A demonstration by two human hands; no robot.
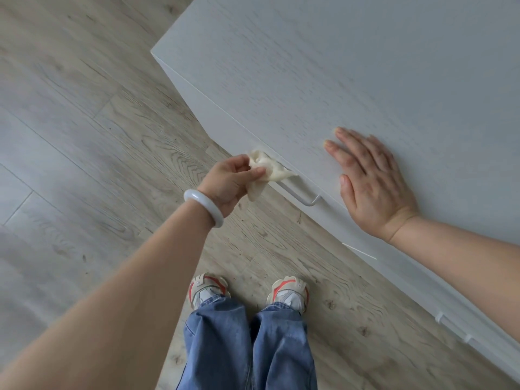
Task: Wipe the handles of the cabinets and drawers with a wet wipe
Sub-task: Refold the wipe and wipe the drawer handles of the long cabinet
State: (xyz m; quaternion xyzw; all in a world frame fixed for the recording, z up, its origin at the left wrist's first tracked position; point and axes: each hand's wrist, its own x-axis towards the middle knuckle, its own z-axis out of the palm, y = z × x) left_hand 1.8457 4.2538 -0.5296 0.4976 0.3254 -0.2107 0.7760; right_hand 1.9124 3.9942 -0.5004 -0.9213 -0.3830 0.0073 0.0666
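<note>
White cabinet [337,66], wipe [271,167] in left fingers [257,171]

Pale floor and white cabinet, seen from above.

Wood-look plank floor [84,130] in washed grey-beige, with knots and grain visible, is laid diagonally across the view and spreads left of and below the grip point. A white cabinet top [323,66] with fine wood-grain texture is seen above and right of it. Soft, even daylight is cast throughout; a faint sheen is noted on the far-left planks.
</note>
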